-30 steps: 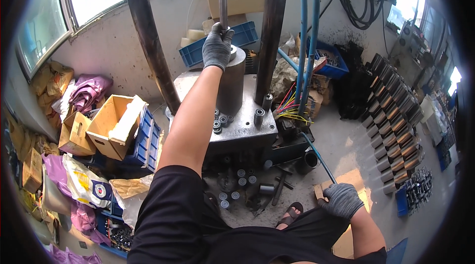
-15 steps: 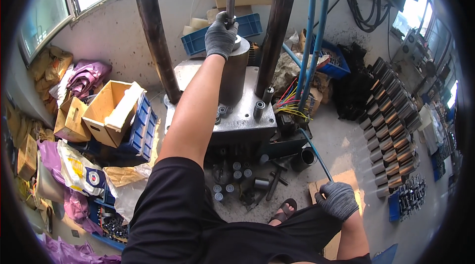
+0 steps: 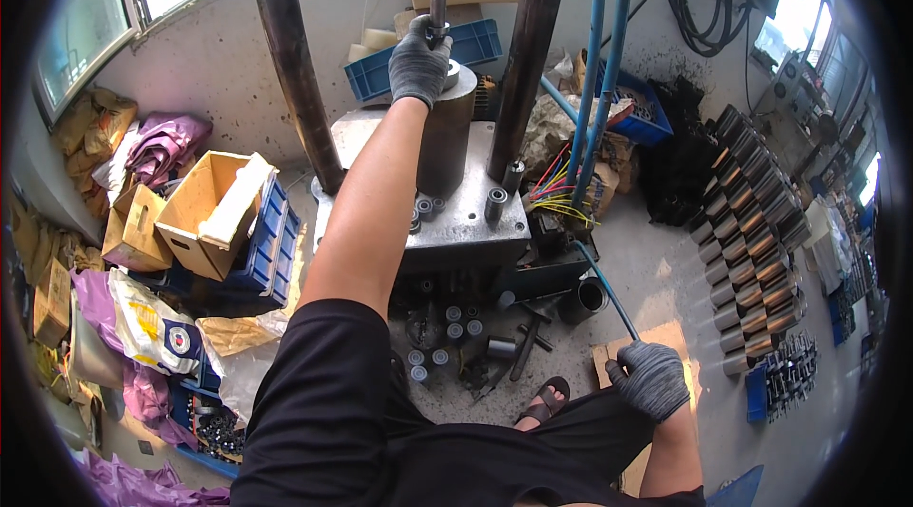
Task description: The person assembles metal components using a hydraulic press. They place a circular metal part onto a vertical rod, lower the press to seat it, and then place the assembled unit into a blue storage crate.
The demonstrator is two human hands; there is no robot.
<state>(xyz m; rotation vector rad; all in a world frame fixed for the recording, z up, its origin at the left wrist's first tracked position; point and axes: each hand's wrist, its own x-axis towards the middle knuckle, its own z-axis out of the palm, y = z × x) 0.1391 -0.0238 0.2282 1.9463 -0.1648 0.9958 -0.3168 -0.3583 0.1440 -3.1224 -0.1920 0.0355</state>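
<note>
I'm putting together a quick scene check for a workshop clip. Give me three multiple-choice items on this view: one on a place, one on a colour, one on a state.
1. Where is the left hand?
A. on top of the dark cylinder on the press plate
B. inside the cardboard box
C. on the floor

2. What colour are the gloves?
A. yellow
B. grey
C. white

3. What is the right hand doing?
A. hanging empty and open
B. gripping the thin blue lever
C. holding a bag

Answers:
1 A: the left hand sits atop the dark cylinder.
2 B: both gloves are grey knit.
3 B: the right hand is closed round the blue lever.
</note>
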